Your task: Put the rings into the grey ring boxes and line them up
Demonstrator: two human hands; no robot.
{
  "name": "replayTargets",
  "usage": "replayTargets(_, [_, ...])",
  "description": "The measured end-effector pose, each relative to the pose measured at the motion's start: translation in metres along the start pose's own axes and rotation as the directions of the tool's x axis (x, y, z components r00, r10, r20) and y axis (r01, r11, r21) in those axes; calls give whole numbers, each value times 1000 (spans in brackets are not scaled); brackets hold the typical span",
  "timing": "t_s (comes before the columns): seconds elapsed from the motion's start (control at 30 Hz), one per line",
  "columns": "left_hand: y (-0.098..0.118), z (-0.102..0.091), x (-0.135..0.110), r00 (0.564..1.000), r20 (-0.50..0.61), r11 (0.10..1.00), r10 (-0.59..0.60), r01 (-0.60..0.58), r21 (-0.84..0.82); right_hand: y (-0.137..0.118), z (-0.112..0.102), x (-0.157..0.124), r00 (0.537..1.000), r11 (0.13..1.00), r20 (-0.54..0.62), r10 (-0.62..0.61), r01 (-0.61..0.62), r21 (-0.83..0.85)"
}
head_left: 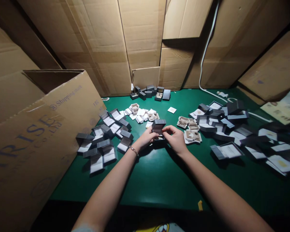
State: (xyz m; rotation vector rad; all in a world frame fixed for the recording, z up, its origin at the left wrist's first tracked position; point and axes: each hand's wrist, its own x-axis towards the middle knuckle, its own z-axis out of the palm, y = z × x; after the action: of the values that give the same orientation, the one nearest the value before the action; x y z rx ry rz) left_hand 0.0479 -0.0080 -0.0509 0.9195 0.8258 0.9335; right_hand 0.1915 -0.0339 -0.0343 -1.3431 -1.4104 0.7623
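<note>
head view: left hand (pixel 146 138) and right hand (pixel 176 138) hold an open jewellery box (pixel 159 126).

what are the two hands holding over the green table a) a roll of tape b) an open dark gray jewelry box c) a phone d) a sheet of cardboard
B, because the left hand and right hand hold an open dark gray jewelry box between them.
</note>
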Motion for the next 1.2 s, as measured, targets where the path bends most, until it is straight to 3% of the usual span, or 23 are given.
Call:
replayTargets(0.1, [-1,3,0,996,-72,991,49,-39,128,1,1,0,999,997,3,-41,41,-63])
replayTargets(0.3, [2,8,-3,994,-89,986,58,-43,162,9,3,1,995,980,43,-94,100,-174])
replayTargets(0.43, [2,8,-3,990,-91,980,104,-86,180,11,4,1,997,970,48,-59,69,-234])
replayTargets(0.67, [-3,6,0,992,-72,985,105,-94,147,6,4,5,983,981,93,156,-144,-128])
replayTargets(0.93, [0,5,4,996,-52,988,78,-70,135,9,4,6,977,986,178,118,-93,-142])
replayTargets(1.2, [-2,3,3,996,-38,974,79,-69,217,13,3,7,961,988,237,140,-121,-94])
